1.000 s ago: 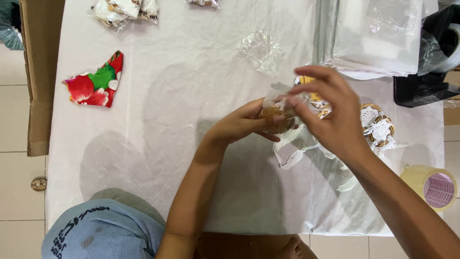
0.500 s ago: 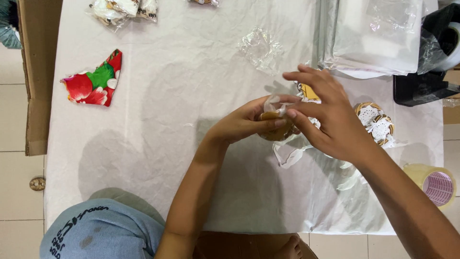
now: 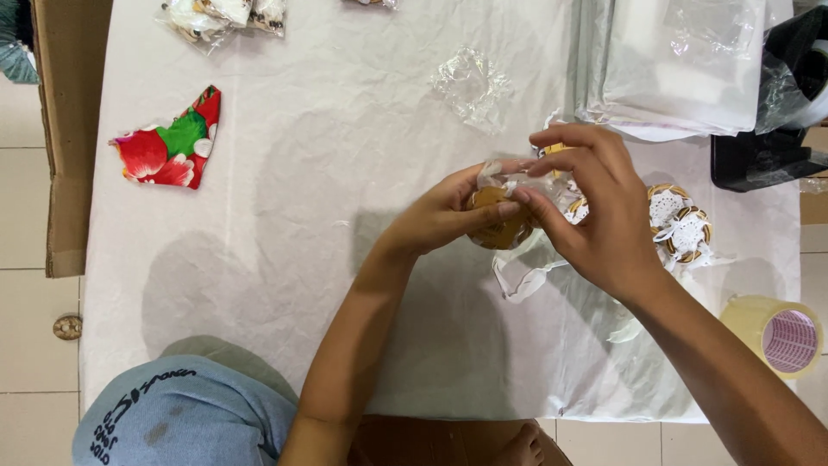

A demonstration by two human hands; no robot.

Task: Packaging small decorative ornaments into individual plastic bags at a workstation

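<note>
Tape roll [image 3: 774, 335] right of hands [image 3: 526, 211]

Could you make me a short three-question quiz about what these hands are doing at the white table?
1. True or false: the left hand and the right hand both touch the round brown item in clear wrap.
2. Which lies at the table's left part? A) a tape roll B) a red and green floral cloth piece C) a stack of clear bags
3. Fill in: the tape roll sits near the table's ____ edge, by the right forearm.

Key: 1 true. 2 B, the floral cloth piece. 3 right; the white table cover ends just beside it.
</note>
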